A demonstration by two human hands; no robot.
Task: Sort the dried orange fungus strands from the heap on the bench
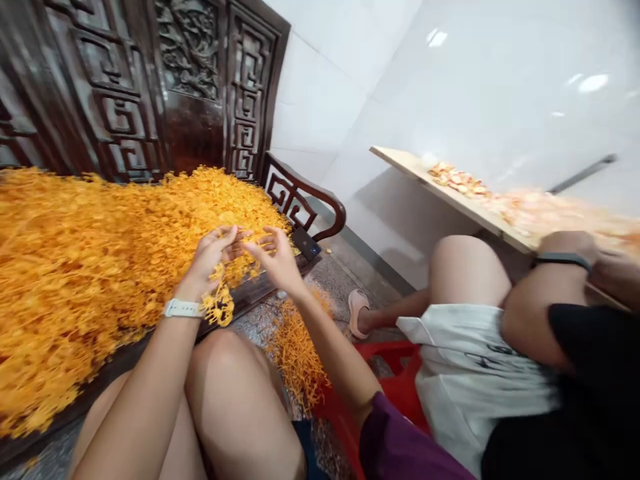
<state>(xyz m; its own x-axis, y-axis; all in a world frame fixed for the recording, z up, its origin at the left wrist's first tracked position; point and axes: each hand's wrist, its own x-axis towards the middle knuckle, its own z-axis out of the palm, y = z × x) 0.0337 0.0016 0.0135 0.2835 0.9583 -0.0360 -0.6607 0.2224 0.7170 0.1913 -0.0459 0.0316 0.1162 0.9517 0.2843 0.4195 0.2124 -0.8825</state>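
Observation:
Orange-yellow, thin branching strands form a large pile (135, 247) on the dark carved wooden bench at the left. My left hand (213, 253), with a white watch on its wrist, is closed round a small yellow bunch (219, 300) that hangs below the palm. Close by on the right, my right hand (273, 253) has its thumb and fingers near the left fingertips. Whether its fingers pinch a strand is too small to make out. Both hands are above the bench's front edge, over my knees.
A black phone (306, 244) lies at the bench's right end, by the curved armrest (333, 217). More orange strands (300, 353) lie low between my legs and a red stool (400, 387). Another person sits at the right beside a board (450, 193) bearing pale pieces.

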